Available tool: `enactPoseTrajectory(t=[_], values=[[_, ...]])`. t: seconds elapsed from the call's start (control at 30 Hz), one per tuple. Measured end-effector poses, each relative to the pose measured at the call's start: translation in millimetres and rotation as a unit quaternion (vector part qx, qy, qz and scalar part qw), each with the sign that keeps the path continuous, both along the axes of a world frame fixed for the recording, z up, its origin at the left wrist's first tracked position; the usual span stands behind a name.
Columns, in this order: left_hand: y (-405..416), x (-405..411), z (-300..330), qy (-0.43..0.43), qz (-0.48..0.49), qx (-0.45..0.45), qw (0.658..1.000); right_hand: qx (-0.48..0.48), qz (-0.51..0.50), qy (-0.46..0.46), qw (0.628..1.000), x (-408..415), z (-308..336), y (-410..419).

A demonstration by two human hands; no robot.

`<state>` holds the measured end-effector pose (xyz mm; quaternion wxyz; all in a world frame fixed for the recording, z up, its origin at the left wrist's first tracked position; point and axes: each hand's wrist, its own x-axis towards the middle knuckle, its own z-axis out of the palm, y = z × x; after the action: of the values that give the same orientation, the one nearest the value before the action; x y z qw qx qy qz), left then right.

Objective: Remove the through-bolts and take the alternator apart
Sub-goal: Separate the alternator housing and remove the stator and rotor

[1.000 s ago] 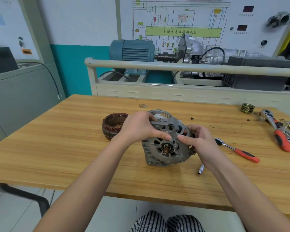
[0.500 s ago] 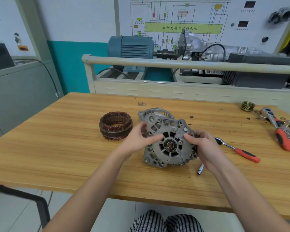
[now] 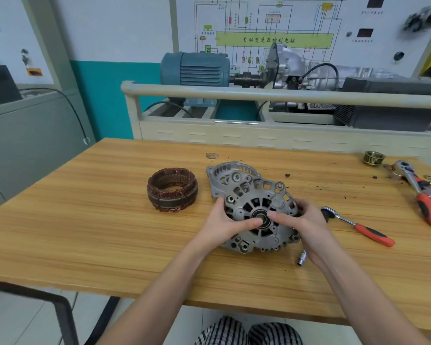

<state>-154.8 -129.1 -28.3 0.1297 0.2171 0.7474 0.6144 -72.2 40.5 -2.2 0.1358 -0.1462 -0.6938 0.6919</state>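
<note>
A grey cast alternator housing (image 3: 256,195) stands tilted on the wooden table (image 3: 85,232), its bearing face toward me. My left hand (image 3: 222,222) grips its left rim, thumb pressing at the central bearing. My right hand (image 3: 301,225) grips the right rim, its thumb also at the bearing. A second grey housing half (image 3: 224,170) lies just behind. The copper-wound stator ring (image 3: 172,190) sits apart to the left.
A red-handled ratchet (image 3: 358,226) lies right of my right hand, a small socket (image 3: 302,260) near my wrist. More red-handled tools (image 3: 423,195) and a brass pulley (image 3: 373,158) sit at the far right. A washer (image 3: 211,155) lies behind. A railed bench with a blue motor (image 3: 194,68) stands beyond.
The housing has been lowered and turned to face me more squarely. Both thumbs have moved from the rim to the central bearing.
</note>
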Motion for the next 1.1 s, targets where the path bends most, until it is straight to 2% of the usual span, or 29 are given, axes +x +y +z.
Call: enactPoseTrajectory(t=[0.1, 0.4, 0.6, 0.83, 1.1], values=[[3.2, 3.6, -2.0, 0.016, 0.015, 0.005, 1.0, 0.027, -0.016, 0.002, 1.0, 0.2, -2.4, -2.9], [-0.5, 6.2, 5.3, 0.019, -0.042, -0.033, 0.998, 0.081, -0.018, 0.029, 0.996, 10.6, -10.0, -3.6], [-0.8, 9.4, 5.6, 0.024, -0.046, -0.014, 0.999, 0.136, -0.021, 0.039, 0.99, 14.1, -14.3, -3.1], [-2.3, 8.3, 7.8, 0.012, -0.066, -0.009, 0.998, 0.144, -0.034, 0.047, 0.988, 15.0, -17.5, -1.9], [-1.2, 10.1, 2.3, 0.046, -0.059, 0.0, 0.997, 0.164, -0.056, 0.048, 0.984, 18.3, -21.5, -5.1]])
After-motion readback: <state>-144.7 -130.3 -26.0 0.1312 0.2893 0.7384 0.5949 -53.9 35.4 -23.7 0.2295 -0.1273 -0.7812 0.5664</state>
